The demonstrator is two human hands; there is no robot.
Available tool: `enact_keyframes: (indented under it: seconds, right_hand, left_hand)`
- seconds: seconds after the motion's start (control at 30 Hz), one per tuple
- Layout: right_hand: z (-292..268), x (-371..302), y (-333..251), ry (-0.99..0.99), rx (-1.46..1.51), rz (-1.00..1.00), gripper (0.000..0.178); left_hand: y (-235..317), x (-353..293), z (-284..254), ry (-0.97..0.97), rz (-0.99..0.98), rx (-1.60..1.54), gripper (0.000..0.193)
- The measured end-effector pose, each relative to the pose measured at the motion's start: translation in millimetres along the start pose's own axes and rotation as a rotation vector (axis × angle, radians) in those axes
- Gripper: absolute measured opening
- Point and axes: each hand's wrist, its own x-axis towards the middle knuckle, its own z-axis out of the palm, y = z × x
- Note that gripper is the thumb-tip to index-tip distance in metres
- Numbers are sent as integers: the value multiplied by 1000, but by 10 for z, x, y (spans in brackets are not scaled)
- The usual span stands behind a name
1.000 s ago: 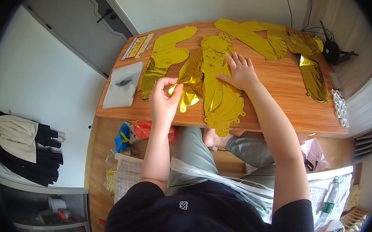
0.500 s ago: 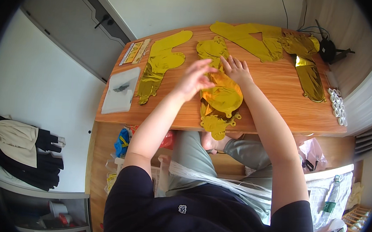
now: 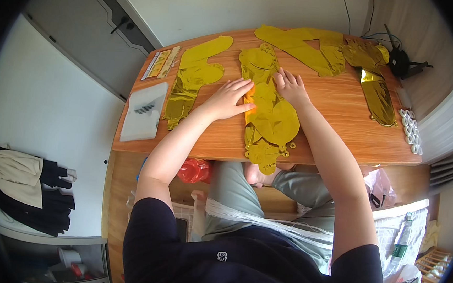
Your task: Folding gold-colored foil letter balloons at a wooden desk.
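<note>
Wooden surface (image 3: 338, 115) strewn with flat gold foil balloons, both hands, left (image 3: 228, 98) and right (image 3: 292, 87), open-palmed, pressing middle balloon (image 3: 270, 110) flat; others untouched.

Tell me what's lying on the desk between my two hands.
In the head view, the flat gold foil balloon lies between your left hand and right hand; both hands press on it.

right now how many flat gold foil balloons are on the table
4, as far as I can tell. One at the left, one in the middle under both hands, one at the far edge, one at the right. Overlapping pieces may hide more.
</note>
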Motion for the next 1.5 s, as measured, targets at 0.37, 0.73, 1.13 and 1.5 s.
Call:
enact_keyframes:
  seconds: [0.37,0.73,1.13,1.5]
  right_hand:
    - [-4,3,-113,14,-110,-62,31]
    - [2,40,11,-84,-75,-84,29]
    - [-263,15,-99,-207,28,-22,39]
    - [-469,-29,139,-267,171,-258,45]
  left_hand:
    - [-285,-104,-51,-2,-88,-103,80]
    - [-136,-13,-147,-67,-102,-77,92]
    - [59,162,67,-99,80,95,97]
    - [-15,136,98,-51,86,-136,70]
